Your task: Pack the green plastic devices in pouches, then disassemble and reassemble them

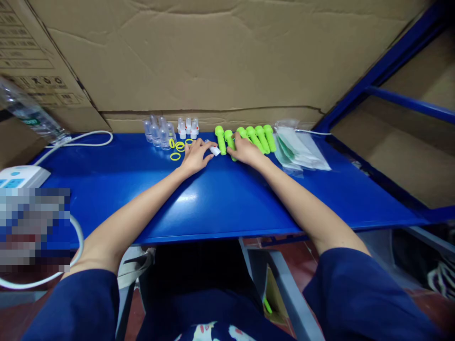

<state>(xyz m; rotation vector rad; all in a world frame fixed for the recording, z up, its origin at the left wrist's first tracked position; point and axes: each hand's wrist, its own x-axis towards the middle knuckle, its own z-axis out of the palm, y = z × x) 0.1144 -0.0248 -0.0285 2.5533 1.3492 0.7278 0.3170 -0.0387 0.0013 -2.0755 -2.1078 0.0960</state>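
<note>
Left hand: your fingers touch the small white piece (215, 151) at your left hand (195, 155); whether they grip it, I cannot tell.
Right hand: your right hand (246, 149) lies over the second green piece (228, 135) from the left, thumb apart from forefinger; its grip is unclear.
Yellow rings (175, 156): just beside your left hand.
Clear capsules (165, 137): behind those rings, on the blue surface (213, 199).

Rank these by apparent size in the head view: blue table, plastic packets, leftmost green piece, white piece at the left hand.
1. Blue table
2. Plastic packets, together
3. Leftmost green piece
4. White piece, by its visible part; left hand partly covers it
</note>
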